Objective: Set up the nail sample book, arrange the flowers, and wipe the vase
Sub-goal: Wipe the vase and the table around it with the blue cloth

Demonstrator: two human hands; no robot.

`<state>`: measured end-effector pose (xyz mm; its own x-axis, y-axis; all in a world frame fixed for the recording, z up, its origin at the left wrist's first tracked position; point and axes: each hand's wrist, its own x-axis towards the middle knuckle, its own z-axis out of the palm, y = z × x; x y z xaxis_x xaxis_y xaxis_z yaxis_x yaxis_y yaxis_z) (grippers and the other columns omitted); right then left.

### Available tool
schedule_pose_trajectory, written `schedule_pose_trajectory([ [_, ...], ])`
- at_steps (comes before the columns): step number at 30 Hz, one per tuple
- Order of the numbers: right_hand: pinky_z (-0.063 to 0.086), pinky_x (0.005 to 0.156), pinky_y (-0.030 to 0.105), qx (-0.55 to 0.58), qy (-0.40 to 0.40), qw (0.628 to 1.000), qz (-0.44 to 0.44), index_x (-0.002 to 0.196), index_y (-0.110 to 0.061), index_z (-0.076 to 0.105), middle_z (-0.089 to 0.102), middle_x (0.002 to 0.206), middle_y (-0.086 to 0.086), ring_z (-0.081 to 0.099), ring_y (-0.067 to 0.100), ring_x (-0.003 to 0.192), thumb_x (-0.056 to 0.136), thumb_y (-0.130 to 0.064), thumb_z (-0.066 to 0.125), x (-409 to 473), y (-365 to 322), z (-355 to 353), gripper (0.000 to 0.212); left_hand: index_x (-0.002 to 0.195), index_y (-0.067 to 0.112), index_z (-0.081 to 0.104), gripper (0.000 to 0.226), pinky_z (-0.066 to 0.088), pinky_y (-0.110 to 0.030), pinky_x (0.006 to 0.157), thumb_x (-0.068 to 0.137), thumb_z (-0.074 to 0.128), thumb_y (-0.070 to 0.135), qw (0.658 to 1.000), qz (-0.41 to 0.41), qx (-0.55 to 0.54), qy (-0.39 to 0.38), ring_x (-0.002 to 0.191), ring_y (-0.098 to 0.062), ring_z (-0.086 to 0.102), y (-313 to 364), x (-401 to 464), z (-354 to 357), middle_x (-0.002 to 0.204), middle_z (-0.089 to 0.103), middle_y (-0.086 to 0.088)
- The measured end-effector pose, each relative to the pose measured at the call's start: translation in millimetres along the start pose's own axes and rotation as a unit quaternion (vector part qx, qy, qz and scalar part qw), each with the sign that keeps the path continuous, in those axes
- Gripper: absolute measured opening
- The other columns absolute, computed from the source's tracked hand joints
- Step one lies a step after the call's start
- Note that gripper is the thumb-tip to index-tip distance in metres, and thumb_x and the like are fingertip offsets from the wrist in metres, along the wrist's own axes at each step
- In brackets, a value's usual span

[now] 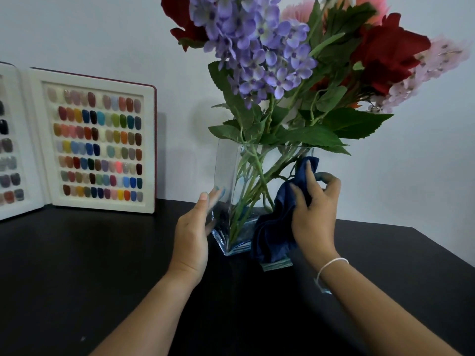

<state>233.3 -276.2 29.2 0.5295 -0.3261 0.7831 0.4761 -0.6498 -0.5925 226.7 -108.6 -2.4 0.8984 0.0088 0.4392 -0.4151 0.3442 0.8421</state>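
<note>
A square clear glass vase (228, 170) stands on the black table (102, 265), holding purple, red and pink flowers (257, 47) with green leaves and stems. My left hand (192, 232) lies flat against the vase's left side with straight fingers. My right hand (313, 209) grips a dark blue cloth (275, 232) and presses it on the vase's right front face. The nail sample book (97, 145) stands open and upright against the wall at the left, showing rows of coloured nail tips.
A pale wall (102, 34) runs close behind the table. The flowers spread wide above and to the right of the vase. The table's right edge (442, 253) angles away near my right arm. A white bracelet sits on my right wrist.
</note>
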Motion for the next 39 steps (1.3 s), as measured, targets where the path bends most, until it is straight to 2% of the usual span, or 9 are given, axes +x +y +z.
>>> schedule_pose_trajectory([
  [3,0.033,0.089,0.02,-0.046,-0.019,0.997,-0.06,0.14,-0.013,0.026,0.033,0.121,0.01,0.043,0.023,0.097,0.093,-0.017,0.046,-11,-18,14,0.052,0.099,0.036,0.066,0.038,0.039,-0.02,0.095,0.082,0.035,0.05,1.0,-0.005,0.001,0.009,0.125,-0.006,0.044,1,-1,1,0.129,0.056,0.007],
  [6,0.034,0.099,0.037,-0.093,-0.035,0.99,-0.104,0.142,-0.011,0.021,0.032,0.13,0.02,0.04,0.031,0.111,0.094,-0.023,0.04,-24,-32,28,0.052,0.098,0.032,0.068,0.036,0.039,-0.029,0.102,0.091,0.034,0.041,1.0,-0.013,-0.004,0.01,0.124,-0.009,0.047,1,0,0,0.13,0.057,0.002],
  [11,0.043,0.089,0.05,-0.123,-0.042,0.977,-0.171,0.137,-0.006,0.033,0.043,0.125,0.027,0.047,0.04,0.103,0.09,-0.014,0.044,-25,-41,28,0.049,0.092,0.032,0.071,0.038,0.039,-0.033,0.104,0.088,0.035,0.045,0.999,-0.026,-0.019,0.009,0.121,-0.011,0.052,4,-1,0,0.131,0.057,-0.002],
  [15,0.049,0.076,0.048,-0.129,-0.021,0.96,-0.246,0.125,-0.003,0.051,0.055,0.112,0.026,0.053,0.04,0.089,0.083,0.0,0.052,-19,-42,25,0.042,0.096,0.033,0.069,0.042,0.037,-0.032,0.105,0.09,0.03,0.046,0.999,-0.032,-0.008,0.009,0.122,-0.008,0.049,4,-1,0,0.131,0.057,0.002],
  [19,0.05,0.072,0.045,-0.137,-0.019,0.949,-0.282,0.12,-0.003,0.056,0.059,0.108,0.024,0.053,0.038,0.08,0.083,0.003,0.053,-16,-38,23,0.038,0.092,0.035,0.071,0.045,0.035,-0.035,0.107,0.091,0.028,0.046,0.999,-0.036,-0.004,0.014,0.123,-0.01,0.048,4,0,-1,0.13,0.057,0.003],
  [27,0.054,0.061,0.044,-0.245,-0.168,0.89,-0.346,0.118,-0.009,0.058,0.062,0.104,0.017,0.054,0.032,0.075,0.078,-0.006,0.048,-35,-11,-1,0.042,0.091,0.042,0.07,0.047,0.034,-0.033,0.106,0.078,0.029,0.061,0.999,-0.034,0.0,0.003,0.126,-0.009,0.044,3,-1,-2,0.131,0.056,0.006],
  [29,0.053,0.06,0.044,-0.246,-0.16,0.892,-0.344,0.116,-0.01,0.06,0.064,0.102,0.018,0.057,0.035,0.073,0.078,-0.009,0.043,-28,-15,-3,0.042,0.09,0.041,0.071,0.047,0.034,-0.036,0.107,0.077,0.031,0.062,0.999,-0.035,-0.003,0.006,0.126,-0.008,0.044,3,-1,-2,0.131,0.056,0.005],
  [35,0.051,0.062,0.043,-0.194,-0.048,0.923,-0.329,0.116,-0.006,0.061,0.063,0.1,0.022,0.053,0.038,0.071,0.074,0.009,0.058,-1,-34,8,0.044,0.091,0.036,0.071,0.045,0.036,-0.035,0.106,0.085,0.03,0.054,0.999,-0.035,-0.001,0.012,0.126,-0.008,0.044,2,0,-1,0.129,0.058,0.006],
  [39,0.052,0.064,0.042,-0.179,-0.073,0.926,-0.324,0.116,-0.006,0.06,0.062,0.101,0.021,0.052,0.036,0.073,0.074,0.008,0.057,-12,-29,11,0.045,0.095,0.034,0.07,0.047,0.036,-0.035,0.105,0.082,0.031,0.055,0.999,-0.035,-0.01,0.009,0.124,-0.008,0.046,2,1,-2,0.129,0.058,0.005],
])
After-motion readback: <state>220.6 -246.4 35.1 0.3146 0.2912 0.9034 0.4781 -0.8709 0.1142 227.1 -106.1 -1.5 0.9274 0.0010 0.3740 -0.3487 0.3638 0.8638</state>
